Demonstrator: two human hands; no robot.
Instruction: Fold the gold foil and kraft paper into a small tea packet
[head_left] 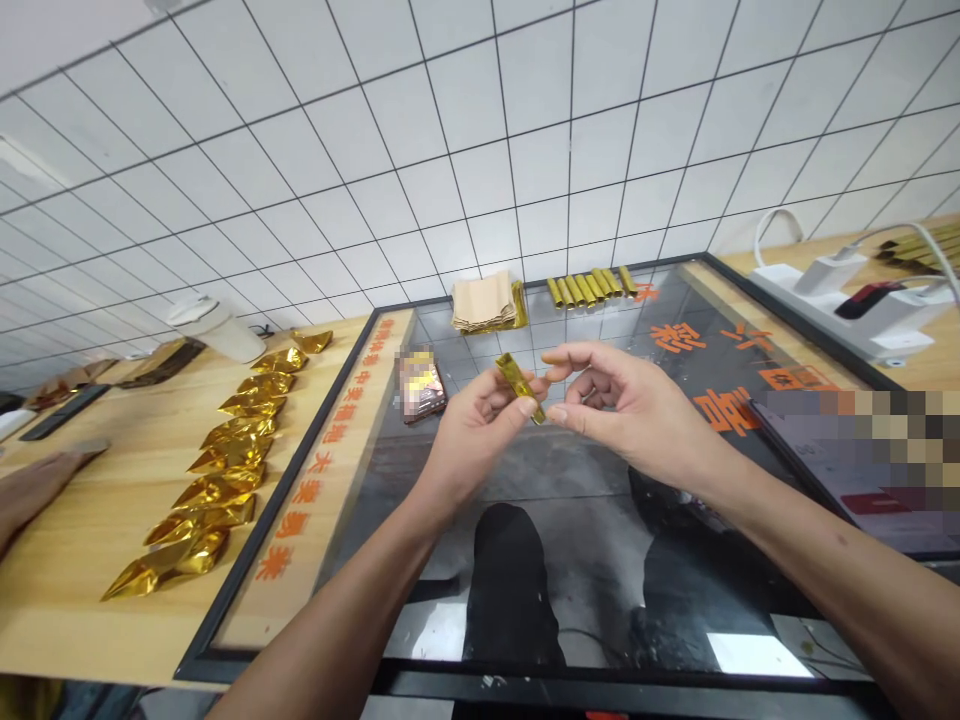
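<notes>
My left hand (pixel 472 430) pinches a small gold foil packet (pixel 517 385) and holds it up over the glass tabletop (pixel 570 480). The packet is narrow and tilted. My right hand (pixel 622 400) is just to its right, fingers curled, with thumb and forefinger touching the packet's lower end. Both forearms reach in from the bottom edge.
A row of several filled gold foil pouches (pixel 217 470) lies on the wooden bench at left. Rolled gold packets (pixel 589 287) and a stack of brown paper (pixel 484 300) sit at the back. A power strip (pixel 862 310) lies at right. Another person's hand (pixel 34 490) rests at far left.
</notes>
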